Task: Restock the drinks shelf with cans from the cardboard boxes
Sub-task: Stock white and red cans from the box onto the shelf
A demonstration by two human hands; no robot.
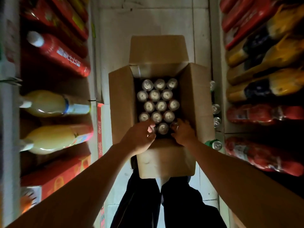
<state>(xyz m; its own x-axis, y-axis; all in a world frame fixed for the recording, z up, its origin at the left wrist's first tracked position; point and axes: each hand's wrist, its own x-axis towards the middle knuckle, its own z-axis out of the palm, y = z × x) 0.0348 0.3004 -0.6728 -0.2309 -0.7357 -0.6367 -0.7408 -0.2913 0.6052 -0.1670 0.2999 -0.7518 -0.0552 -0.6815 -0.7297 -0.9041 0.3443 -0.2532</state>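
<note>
Both hands reach into the open brown cardboard box (122, 102) on the floor: left hand (139, 137) and right hand (182, 132) each curl around a silver-topped can (162, 128) row at its near edge.

Both bare forearms reach forward and down from the lower corners of the view, converging toward the middle. The left hand (139, 137) is turned palm inward, its fingers curled and its fingertips (150, 129) bent down toward the right. The right hand (182, 132) lies palm down, knuckles up, with its fingers curled downward and their ends hidden in shadow. The 2 hands sit near each other but apart. Below them, 2 legs in dark trousers (164, 203) stand side by side.
</note>
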